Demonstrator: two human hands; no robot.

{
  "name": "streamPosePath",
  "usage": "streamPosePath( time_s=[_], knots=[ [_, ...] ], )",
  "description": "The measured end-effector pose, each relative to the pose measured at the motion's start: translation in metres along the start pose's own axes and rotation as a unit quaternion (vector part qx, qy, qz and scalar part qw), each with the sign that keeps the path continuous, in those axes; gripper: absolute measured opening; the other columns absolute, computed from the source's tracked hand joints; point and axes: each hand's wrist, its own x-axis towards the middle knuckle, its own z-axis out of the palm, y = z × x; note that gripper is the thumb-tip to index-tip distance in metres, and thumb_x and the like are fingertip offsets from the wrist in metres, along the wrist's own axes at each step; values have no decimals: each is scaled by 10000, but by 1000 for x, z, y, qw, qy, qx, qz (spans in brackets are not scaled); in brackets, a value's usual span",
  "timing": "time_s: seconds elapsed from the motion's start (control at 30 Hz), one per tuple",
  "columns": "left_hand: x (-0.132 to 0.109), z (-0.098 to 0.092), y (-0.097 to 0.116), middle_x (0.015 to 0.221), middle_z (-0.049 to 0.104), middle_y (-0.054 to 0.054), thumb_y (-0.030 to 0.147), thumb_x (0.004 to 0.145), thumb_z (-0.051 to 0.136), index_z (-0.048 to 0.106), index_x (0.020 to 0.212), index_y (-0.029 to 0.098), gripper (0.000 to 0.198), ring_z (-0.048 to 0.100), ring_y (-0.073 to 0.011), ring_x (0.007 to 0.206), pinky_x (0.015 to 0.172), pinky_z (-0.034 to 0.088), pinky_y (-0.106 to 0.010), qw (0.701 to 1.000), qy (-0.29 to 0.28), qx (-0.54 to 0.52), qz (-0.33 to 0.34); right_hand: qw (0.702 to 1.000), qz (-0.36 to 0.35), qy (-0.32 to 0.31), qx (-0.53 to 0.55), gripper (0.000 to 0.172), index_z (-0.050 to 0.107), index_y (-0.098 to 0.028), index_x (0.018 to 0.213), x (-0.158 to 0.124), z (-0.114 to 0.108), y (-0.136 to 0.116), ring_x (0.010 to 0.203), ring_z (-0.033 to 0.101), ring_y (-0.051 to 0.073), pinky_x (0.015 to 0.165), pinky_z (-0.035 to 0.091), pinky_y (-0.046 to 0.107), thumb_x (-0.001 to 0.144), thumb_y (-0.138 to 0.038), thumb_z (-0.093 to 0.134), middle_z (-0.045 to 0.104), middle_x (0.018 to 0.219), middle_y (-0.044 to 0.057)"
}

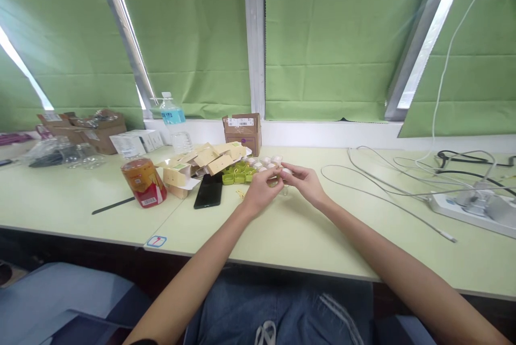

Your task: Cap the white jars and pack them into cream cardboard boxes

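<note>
Pinching one small rounded white piece (287,171), the left hand (264,191) and right hand (307,184) have fingers clamped on it near lime-green plastic pieces (238,174).

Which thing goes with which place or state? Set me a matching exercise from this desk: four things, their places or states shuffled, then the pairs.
Things
1. left hand and right hand
2. black phone
3. power strip
4. brown box

Places and states
A. at the back of the desk, below the blinds
B. has plugs in it
C. fingertips close together at a small white piece
D. lying flat, just left of the green pieces

Pairs: 1-C, 2-D, 3-B, 4-A
</note>
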Motion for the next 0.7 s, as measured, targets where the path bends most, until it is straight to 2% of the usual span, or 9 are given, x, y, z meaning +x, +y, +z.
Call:
streamPosePath(
  time_s=[0.1, 0.33, 0.5, 0.7],
  knots=[
    [-1, 5, -2, 1121, 797, -88, 153, 853, 674, 766, 1083, 177, 249, 774, -247, 1010, 918, 658, -391, 999, 28, 24, 7, 999, -16, 11, -37, 683, 759, -191, 1269, 0, 1, 2, 1103, 736, 337, 1043, 578, 546, 713, -571, 878, 795, 1160, 68],
    [-3, 4, -4, 1184, 778, -104, 174, 880, 669, 749, 1133, 180, 266, 763, -256, 1059, 953, 652, -412, 999, 32, 25, 27, 998, -37, 14, -58, 630, 758, -197, 1270, -1, 2, 3, 1122, 730, 329, 1062, 551, 529, 754, -545, 853, 785, 1197, 85],
    [-4, -3, -2, 1302, 732, -128, 238, 913, 679, 737, 1180, 176, 280, 724, -273, 1176, 976, 651, -419, 999, 8, 1, 46, 1000, -16, 11, 3, 611, 784, -203, 1204, -1, 1, -2, 1082, 739, 311, 1019, 580, 518, 682, -493, 914, 801, 1143, 79],
    [-4, -9, 0, 1302, 724, -110, 281, 917, 724, 716, 1233, 200, 327, 730, -239, 1128, 992, 642, -415, 998, -17, 3, 58, 1000, -25, 11, 11, 551, 807, -213, 1118, -4, 4, -10, 1072, 745, 313, 986, 596, 489, 627, -421, 947, 798, 1147, 88]
  ],
)
